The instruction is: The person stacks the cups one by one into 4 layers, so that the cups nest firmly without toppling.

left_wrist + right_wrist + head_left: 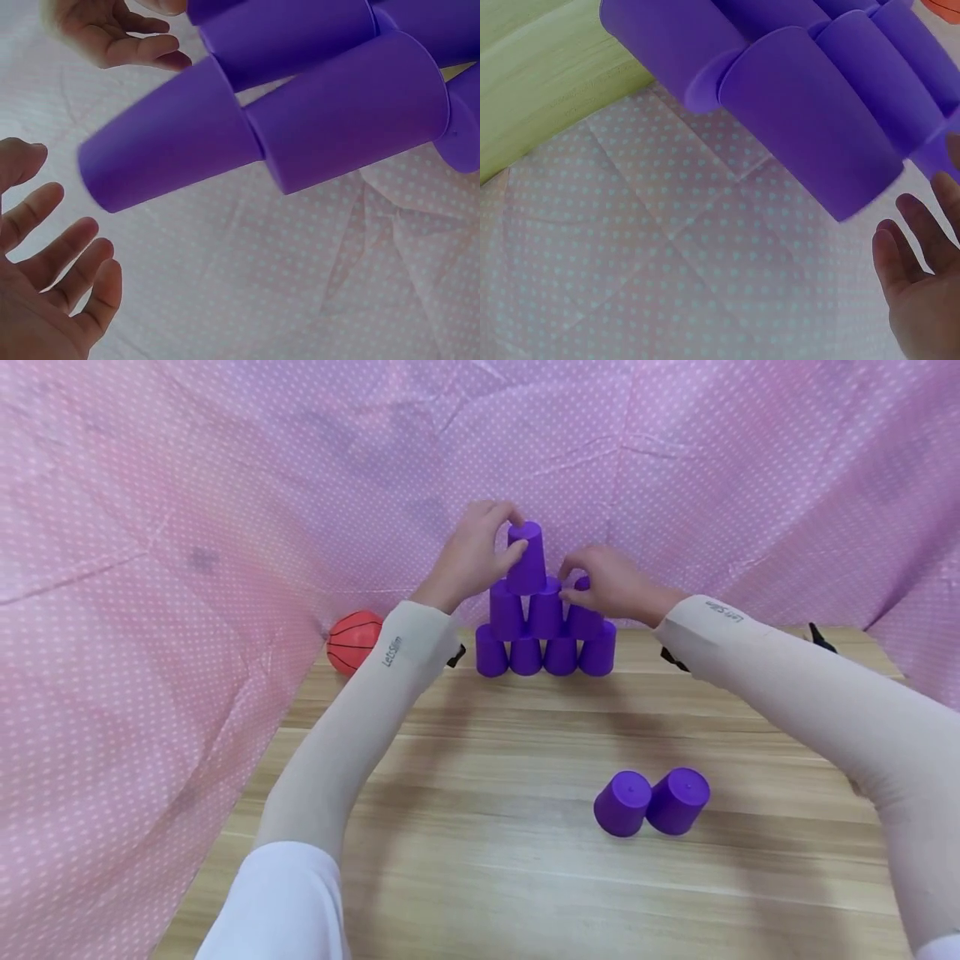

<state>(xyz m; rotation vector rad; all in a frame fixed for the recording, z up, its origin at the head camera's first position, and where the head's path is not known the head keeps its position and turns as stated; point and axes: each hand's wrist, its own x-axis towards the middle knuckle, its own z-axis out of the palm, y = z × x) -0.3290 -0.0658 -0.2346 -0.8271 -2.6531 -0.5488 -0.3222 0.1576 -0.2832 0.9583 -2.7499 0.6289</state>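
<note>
Upside-down purple cups stand stacked as a pyramid: several in the bottom row (525, 657), three in the middle row (506, 614), and a single top cup (527, 564) over the left pair. My left hand (476, 547) is beside the top cup, and the left wrist view shows its fingers (64, 251) spread and apart from that cup (169, 139). Over the right middle-row cup (585, 620), my right hand (611, 581) hovers with bent fingers. Its fingers (922, 229) are loose, with nothing between them, in the right wrist view.
Two more upside-down purple cups, a left one (622, 806) and a right one (678, 803), stand side by side nearer on the wooden table (480, 877). A red ball (354, 642) with black lines lies at the back left. Pink dotted cloth (300, 468) hangs behind and around.
</note>
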